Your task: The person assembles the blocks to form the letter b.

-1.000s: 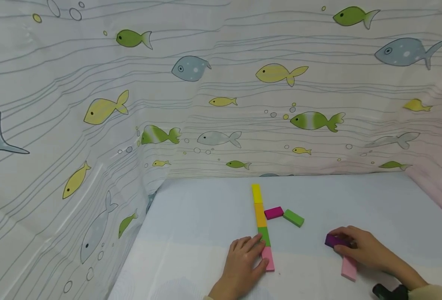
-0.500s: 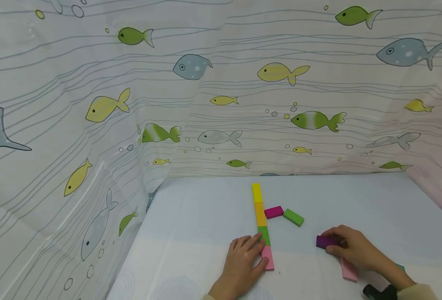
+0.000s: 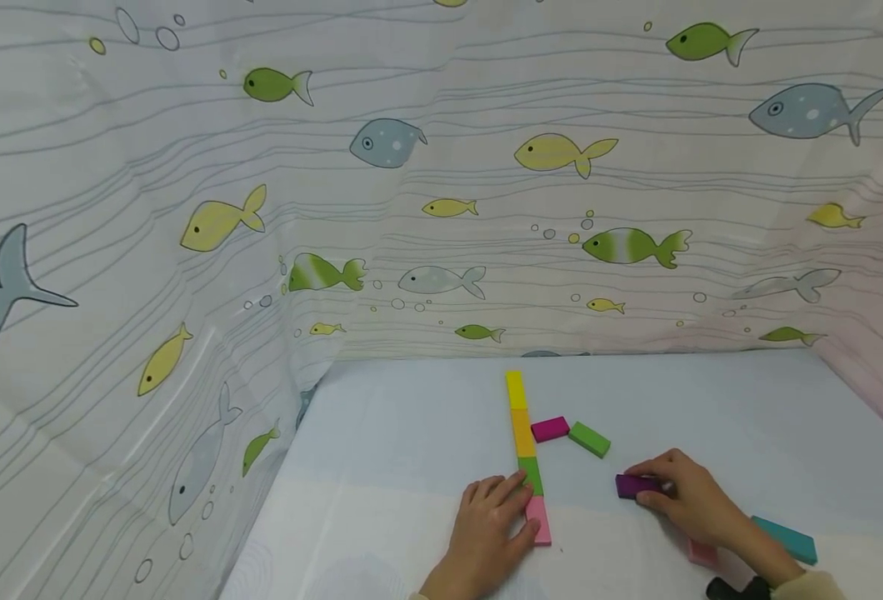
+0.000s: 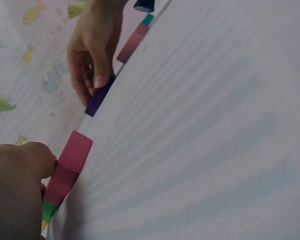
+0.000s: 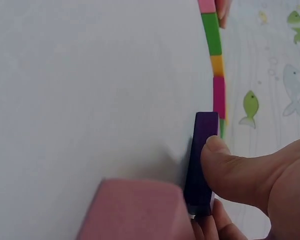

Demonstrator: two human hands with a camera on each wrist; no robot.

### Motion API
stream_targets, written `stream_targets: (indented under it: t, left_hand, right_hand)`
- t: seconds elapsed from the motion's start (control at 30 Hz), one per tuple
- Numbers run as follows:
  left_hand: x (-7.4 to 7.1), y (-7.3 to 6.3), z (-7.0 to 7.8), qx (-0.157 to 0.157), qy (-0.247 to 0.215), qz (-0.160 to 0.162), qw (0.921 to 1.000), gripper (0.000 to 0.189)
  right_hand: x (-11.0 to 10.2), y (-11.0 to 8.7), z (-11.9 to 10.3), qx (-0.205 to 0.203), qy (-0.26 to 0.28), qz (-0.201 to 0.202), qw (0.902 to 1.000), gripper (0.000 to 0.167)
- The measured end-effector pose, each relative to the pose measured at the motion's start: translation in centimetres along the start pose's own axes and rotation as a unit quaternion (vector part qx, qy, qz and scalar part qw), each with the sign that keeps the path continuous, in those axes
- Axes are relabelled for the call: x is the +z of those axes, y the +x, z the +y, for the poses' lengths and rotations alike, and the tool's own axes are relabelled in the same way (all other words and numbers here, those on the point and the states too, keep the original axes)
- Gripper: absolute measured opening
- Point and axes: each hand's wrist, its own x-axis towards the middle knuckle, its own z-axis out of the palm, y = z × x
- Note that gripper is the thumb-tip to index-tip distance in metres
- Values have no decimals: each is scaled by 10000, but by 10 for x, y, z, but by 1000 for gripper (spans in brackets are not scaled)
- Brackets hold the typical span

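Note:
My right hand [image 3: 700, 504] pinches a dark purple block [image 3: 627, 486] between thumb and fingers, close over the white table. In the right wrist view this purple block [image 5: 202, 160] has the thumb along its side. My left hand [image 3: 482, 533] rests beside a straight row of blocks, its fingertips at the green block [image 3: 533, 479] and its thumb at the pink block [image 3: 539, 536] on the near end. Farther up the row come an orange block [image 3: 522, 435] and a yellow block [image 3: 515, 390]. A magenta block [image 3: 550, 428] angles off the orange one, with a second green block [image 3: 590, 439] at its far end.
Under the right forearm lies another pink block [image 3: 702, 552], partly hidden. A teal block [image 3: 790, 542] is just right of that forearm. The white table [image 3: 396, 433] ends at a fish-print curtain [image 3: 381, 217] behind and at the left. A black device [image 3: 737, 588] sits at the right wrist.
My right hand has carried the purple block leftward, toward the row. The teal block has come into view from behind the forearm. My left hand stays at the row.

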Motion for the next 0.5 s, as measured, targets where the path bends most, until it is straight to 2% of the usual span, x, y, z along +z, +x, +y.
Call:
stream_targets:
  t: [0.2, 0.5]
  left_hand:
    - [1, -1, -1, 34, 28, 70, 10000, 45]
    - [2, -1, -1, 196, 140, 332, 9992, 42]
  right_hand:
    - [3, 1, -6, 207, -60, 42, 9998, 32]
    - [7, 3, -7, 186, -65, 76, 9998, 34]
